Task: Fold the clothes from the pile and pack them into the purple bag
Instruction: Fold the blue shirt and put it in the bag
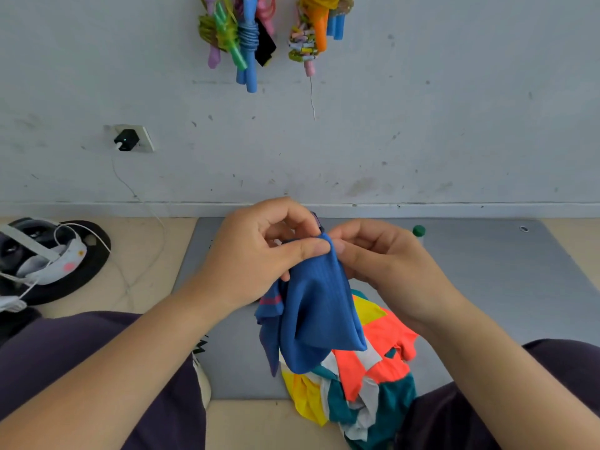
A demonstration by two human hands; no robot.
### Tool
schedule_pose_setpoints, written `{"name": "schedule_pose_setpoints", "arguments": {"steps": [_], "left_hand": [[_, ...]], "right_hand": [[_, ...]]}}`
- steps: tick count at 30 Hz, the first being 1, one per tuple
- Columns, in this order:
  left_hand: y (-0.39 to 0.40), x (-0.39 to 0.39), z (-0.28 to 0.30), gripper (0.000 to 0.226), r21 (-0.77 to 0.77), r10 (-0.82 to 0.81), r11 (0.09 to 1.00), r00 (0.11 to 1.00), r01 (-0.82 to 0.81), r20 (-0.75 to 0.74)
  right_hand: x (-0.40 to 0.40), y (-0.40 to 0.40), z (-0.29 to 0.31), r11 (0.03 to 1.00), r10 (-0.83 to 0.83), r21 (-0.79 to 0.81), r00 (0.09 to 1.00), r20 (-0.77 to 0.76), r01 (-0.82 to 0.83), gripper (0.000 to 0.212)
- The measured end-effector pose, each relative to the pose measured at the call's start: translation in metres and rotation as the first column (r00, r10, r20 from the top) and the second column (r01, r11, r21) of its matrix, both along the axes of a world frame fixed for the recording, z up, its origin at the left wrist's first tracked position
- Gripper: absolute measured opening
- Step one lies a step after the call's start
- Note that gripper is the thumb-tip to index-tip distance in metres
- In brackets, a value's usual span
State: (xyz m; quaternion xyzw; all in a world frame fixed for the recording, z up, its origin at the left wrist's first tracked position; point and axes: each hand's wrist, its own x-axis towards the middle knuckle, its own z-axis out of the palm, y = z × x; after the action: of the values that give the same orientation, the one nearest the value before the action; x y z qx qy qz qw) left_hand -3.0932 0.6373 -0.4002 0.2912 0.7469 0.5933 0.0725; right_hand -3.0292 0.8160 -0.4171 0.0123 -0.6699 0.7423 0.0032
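Pinching ribbed blue garment (316,319) (limp, draped) between left hand (259,254) and right hand (380,254) fingers above the colourful pile (367,384).

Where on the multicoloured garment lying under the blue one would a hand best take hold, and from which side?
Probably the orange flap of the multicoloured garment, sticking out to the right on the grey mat. It lies clear of the blue garment that both the left hand and right hand pinch up, so come from the right, from above.

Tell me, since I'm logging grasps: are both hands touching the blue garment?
Touching. The head view shows the left hand and right hand pinching the top edge of the blue garment between fingertips.
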Motion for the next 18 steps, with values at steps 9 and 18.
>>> {"name": "schedule_pose_setpoints", "arguments": {"steps": [9, 18], "left_hand": [[0.0015, 0.0022, -0.0020, 0.022, 0.016, 0.007, 1.000, 1.000, -0.007, -0.001], [-0.0018, -0.0001, -0.0052, 0.010, -0.081, 0.005, 0.997, 0.995, -0.013, -0.095]], "right_hand": [[0.0027, 0.0004, -0.0003, 0.998, 0.041, -0.047, 0.999, -0.032, -0.043, 0.011], [0.0035, 0.0034, -0.0041, 0.995, 0.083, -0.045, 0.996, -0.027, -0.084, 0.017]]}}
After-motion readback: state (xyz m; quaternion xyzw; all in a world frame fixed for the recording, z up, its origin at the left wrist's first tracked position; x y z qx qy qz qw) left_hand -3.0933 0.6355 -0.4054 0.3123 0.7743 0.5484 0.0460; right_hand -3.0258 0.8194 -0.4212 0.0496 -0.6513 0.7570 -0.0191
